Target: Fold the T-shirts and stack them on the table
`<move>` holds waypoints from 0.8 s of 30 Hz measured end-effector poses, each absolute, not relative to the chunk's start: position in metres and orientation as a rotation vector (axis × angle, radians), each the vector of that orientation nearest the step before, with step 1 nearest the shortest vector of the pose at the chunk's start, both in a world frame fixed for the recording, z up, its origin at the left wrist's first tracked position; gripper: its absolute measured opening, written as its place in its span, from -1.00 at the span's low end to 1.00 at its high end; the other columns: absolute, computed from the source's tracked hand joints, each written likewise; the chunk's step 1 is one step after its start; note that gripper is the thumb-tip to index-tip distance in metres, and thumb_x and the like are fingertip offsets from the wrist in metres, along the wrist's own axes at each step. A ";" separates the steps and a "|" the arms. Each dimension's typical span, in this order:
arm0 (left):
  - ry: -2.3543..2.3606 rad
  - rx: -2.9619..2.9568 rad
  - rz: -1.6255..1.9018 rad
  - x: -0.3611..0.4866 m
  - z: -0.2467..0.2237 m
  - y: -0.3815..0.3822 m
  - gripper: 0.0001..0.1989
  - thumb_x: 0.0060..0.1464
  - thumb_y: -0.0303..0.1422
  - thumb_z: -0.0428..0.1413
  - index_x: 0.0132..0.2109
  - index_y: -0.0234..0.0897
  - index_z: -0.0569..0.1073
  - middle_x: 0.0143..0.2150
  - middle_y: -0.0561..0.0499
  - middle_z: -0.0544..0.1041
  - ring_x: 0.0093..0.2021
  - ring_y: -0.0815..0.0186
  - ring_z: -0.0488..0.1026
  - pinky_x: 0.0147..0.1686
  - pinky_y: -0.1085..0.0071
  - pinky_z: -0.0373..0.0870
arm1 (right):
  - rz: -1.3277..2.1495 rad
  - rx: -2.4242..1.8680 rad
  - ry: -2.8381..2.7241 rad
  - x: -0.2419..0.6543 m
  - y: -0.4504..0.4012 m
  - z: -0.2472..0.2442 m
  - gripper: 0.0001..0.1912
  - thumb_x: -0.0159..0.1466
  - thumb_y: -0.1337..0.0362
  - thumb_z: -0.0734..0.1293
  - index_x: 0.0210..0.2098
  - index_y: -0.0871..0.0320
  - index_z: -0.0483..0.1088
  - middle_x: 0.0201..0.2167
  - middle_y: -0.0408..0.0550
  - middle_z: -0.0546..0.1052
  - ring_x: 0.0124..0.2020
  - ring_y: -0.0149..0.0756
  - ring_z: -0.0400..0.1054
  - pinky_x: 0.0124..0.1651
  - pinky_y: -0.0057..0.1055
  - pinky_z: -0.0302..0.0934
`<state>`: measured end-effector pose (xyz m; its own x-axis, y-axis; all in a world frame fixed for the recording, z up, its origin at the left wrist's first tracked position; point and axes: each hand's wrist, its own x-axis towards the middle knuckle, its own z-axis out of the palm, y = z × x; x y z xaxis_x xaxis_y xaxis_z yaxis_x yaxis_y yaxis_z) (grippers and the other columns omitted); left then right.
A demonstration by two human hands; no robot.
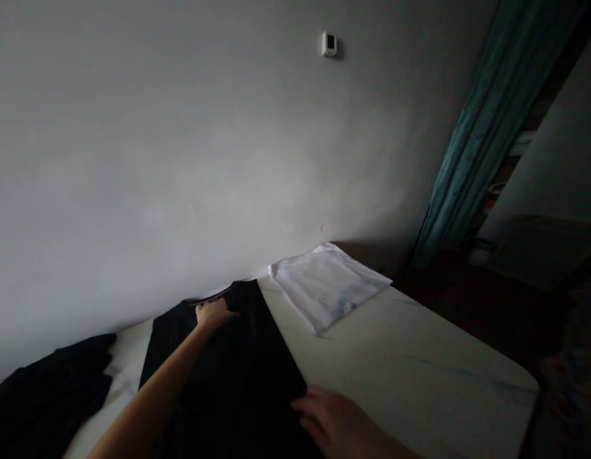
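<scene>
While my left hand (216,312) rests on the far end of the black garment (233,370), my right hand (333,417) sits at its lower right edge; honestly can't tell if my fingers are clamped on it.

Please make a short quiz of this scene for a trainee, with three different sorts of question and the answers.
1. Which hand is at the far end of the black cloth?
2. True or false: the white cloth lies on top of the black cloth.
3. What colour is the curtain on the right?

Key:
1. The left hand.
2. False: it lies apart from the black cloth, on the table.
3. Teal.
</scene>
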<state>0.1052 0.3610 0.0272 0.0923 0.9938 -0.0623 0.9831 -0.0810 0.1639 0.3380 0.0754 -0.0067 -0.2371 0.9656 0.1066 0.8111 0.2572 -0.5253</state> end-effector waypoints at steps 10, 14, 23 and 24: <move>1.890 2.211 0.288 0.096 0.031 0.348 -0.74 0.13 -0.23 0.07 -0.08 -0.23 0.48 -0.01 -0.15 0.60 0.02 0.09 0.51 -0.09 0.32 0.33 | 0.252 -1.736 -2.157 0.290 0.269 0.000 -0.50 0.34 0.49 0.10 0.25 0.32 0.27 0.30 0.17 0.27 0.30 -0.13 0.14 0.29 -0.28 0.05; 1.858 2.239 0.318 0.078 0.030 0.340 -0.75 0.12 -0.24 0.09 -0.09 -0.23 0.47 -0.04 -0.13 0.60 -0.01 0.11 0.51 -0.12 0.37 0.33 | 0.243 -1.718 -2.230 0.286 0.279 -0.014 -0.49 0.39 0.38 0.10 0.31 0.31 0.18 0.37 0.14 0.15 0.35 -0.08 0.05 0.34 -0.21 -0.04; 1.875 2.207 0.248 0.064 0.025 0.338 -0.81 0.07 -0.21 0.14 -0.23 -0.22 0.50 -0.17 -0.09 0.62 -0.11 0.11 0.55 -0.24 0.38 0.33 | 0.265 -1.730 -2.341 0.271 0.325 -0.002 -0.44 0.44 0.17 0.08 0.34 0.34 0.11 0.41 0.20 0.02 0.40 0.01 -0.10 0.38 -0.07 -0.17; 1.877 2.207 0.234 0.063 0.025 0.338 -0.81 0.08 -0.21 0.14 -0.24 -0.22 0.50 -0.18 -0.09 0.62 -0.11 0.12 0.55 -0.25 0.38 0.33 | 0.273 -1.736 -2.349 0.269 0.330 -0.002 -0.42 0.44 0.14 0.08 0.35 0.33 0.10 0.41 0.21 0.01 0.41 0.02 -0.12 0.38 -0.05 -0.18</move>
<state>0.0632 0.3378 0.0250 0.1647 0.9859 -0.0296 0.9485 -0.1501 0.2790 0.2690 0.3300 -0.0016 -0.2855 0.9567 0.0567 0.9182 0.2901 -0.2699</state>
